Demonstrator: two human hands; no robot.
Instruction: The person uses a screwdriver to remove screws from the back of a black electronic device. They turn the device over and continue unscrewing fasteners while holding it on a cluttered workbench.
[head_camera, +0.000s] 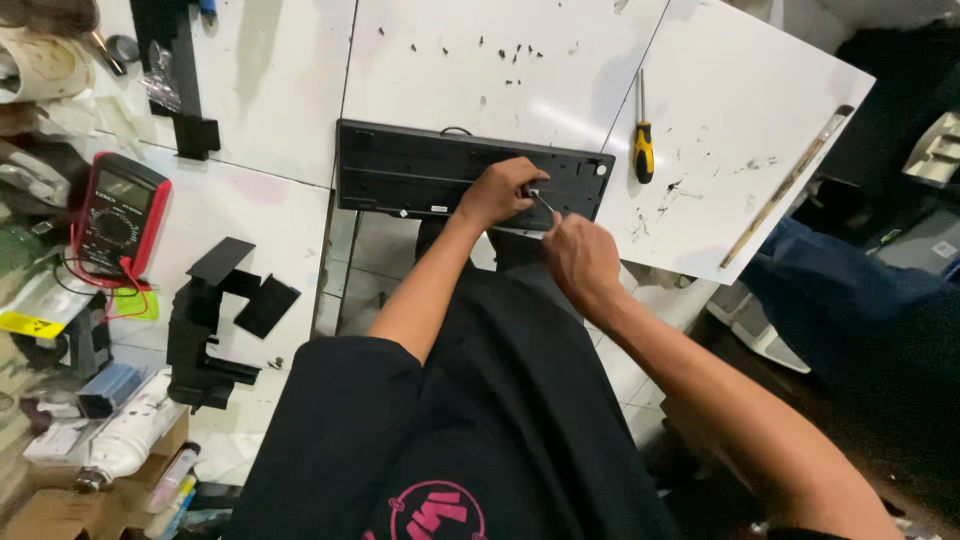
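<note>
A black keyboard (400, 170) lies upside down on the white table (500, 60), its back facing up. My left hand (498, 190) rests on the keyboard's near edge, with its fingertips at the screwdriver's tip; what they pinch is too small to see. My right hand (580, 258) grips a thin screwdriver (541, 201) whose shaft points up-left into the keyboard's back beside my left fingers. A screwdriver with a yellow-and-black handle (643, 140) lies loose on the table to the right of the keyboard.
A red multimeter (118, 220) with red leads sits at the left. Black plastic brackets (215, 320) lie below it. Clutter of bottles and boxes (120, 440) fills the lower left. A long thin stick (790, 185) lies on the right panel. Dark bags sit at right.
</note>
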